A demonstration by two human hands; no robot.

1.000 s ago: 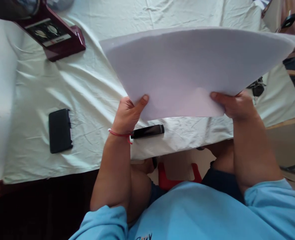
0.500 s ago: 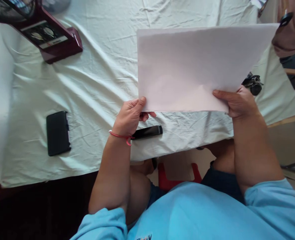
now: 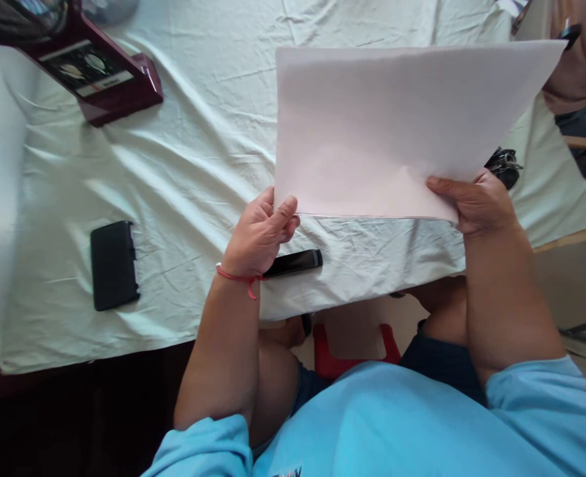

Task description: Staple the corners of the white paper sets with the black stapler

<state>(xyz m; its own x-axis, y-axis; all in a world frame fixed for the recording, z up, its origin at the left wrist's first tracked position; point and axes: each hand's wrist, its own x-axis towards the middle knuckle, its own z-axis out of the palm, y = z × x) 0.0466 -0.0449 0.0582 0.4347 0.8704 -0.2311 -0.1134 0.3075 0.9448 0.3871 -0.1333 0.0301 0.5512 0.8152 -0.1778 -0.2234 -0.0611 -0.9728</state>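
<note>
While I sit at the counter, both my hands hold a white paper sheet up off the cloth, tilted, facing me. Left hand pinches the near-left corner, thumb on top, fingers curled underneath. Right hand pinches the near-right corner, thumb flat along the near edge, the other fingers hidden behind the sheet. Long axis of the sheet runs left to right, between the two hands; the body of it spreads away from me, beyond both grips, far edge highest. Hands sit about level, neither clearly nearer the middle of the sheet. Looks like two layers at the near edge, can't be sure.

Just beside my left wrist, under it, lies a slim black phone near the counter edge. Further left, well apart, a black case lies flat. Far left corner: dark red stand with a label. Keys peek out past the sheet's right side, by my right hand. Red stool shows below the counter, between my knees.
</note>
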